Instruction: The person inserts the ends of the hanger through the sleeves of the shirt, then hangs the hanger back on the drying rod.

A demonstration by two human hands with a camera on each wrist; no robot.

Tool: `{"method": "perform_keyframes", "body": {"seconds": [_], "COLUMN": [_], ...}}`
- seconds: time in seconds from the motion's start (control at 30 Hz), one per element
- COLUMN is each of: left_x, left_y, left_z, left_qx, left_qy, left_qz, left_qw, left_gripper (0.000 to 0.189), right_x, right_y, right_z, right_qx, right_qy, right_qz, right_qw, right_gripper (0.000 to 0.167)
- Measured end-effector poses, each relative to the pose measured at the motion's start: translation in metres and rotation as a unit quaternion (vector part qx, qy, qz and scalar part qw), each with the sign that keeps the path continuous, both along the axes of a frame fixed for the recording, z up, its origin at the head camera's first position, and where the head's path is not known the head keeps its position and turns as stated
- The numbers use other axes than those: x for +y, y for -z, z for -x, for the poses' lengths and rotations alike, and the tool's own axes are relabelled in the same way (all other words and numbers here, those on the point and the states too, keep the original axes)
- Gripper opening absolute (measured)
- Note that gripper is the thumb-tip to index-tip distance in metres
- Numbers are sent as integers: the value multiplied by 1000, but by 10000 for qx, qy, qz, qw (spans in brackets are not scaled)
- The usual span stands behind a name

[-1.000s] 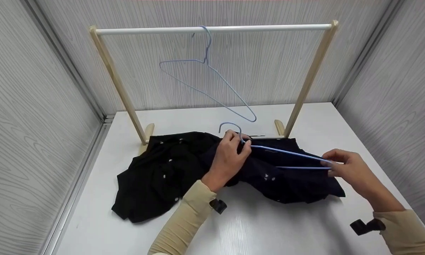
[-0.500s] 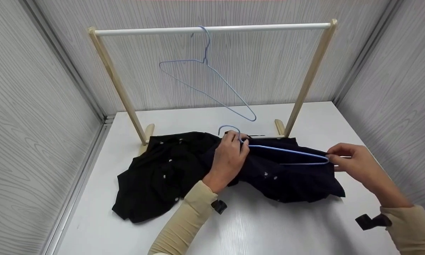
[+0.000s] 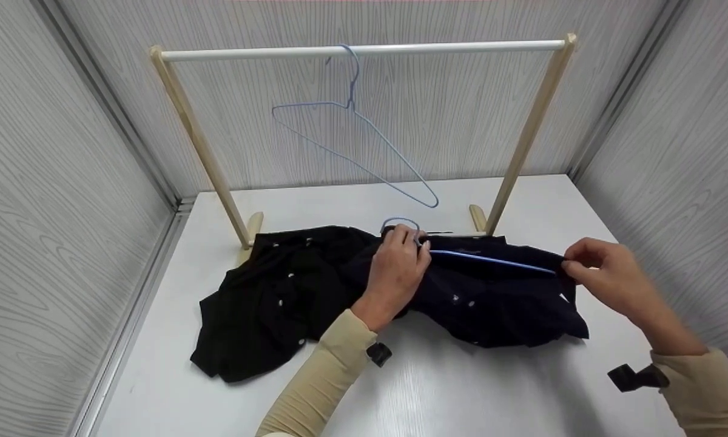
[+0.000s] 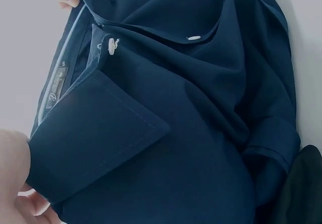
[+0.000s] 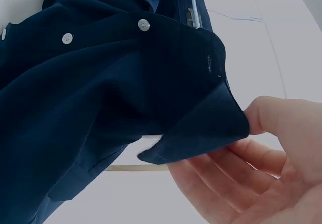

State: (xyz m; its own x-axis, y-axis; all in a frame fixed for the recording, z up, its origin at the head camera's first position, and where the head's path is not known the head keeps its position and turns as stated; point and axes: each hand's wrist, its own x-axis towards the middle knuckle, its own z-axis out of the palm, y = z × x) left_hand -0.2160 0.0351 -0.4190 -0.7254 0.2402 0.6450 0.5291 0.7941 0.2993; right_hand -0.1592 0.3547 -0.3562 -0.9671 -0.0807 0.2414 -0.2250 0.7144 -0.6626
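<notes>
In the head view, a navy button-up shirt (image 3: 485, 309) lies with a blue wire clothes hanger (image 3: 491, 259) partly inside it. My left hand (image 3: 397, 273) grips the hanger just below its hook; the left wrist view shows that hand's fingers (image 4: 12, 158) also at the shirt's pointed collar (image 4: 100, 138). Between thumb and fingers, my right hand (image 3: 610, 276) pinches the shirt's edge at the hanger's right end. The right wrist view shows a collar flap (image 5: 206, 128) in this pinch. The hanger's right tip and lower bar are hidden under the cloth.
A black garment (image 3: 261, 309) with white buttons lies left of the navy shirt. Behind stands a wooden rack (image 3: 534, 130) with a white rail (image 3: 461, 47), from which another blue hanger (image 3: 394, 152) hangs. Panelled walls enclose the white table (image 3: 158, 364) at the back and sides.
My right hand has shifted from the hanger's end to the shirt's edge, drawing the cloth over the hanger's right tip. The left hand and hook have moved slightly right.
</notes>
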Motion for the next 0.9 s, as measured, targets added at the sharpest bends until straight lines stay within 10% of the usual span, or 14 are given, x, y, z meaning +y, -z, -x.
{"method": "perform_keyframes", "body": {"seconds": [0.3,0.9], "left_x": [9,33], "left_y": [1,-11], "left_z": [-3,-10], "left_qx": [-216,153], "left_qy": [624,1216], "left_qz": [-79,-296], "left_qw": [9978,9920], "left_gripper": [35,29], "right_x": [-28,-86], "right_y": [-1,17], "right_z": [1,11], "right_qx": [649,1278], "right_qy": [72,-1039], "right_qz": [-262,-276], "right_qw": [9975,9860], "right_gripper": [4,15]}}
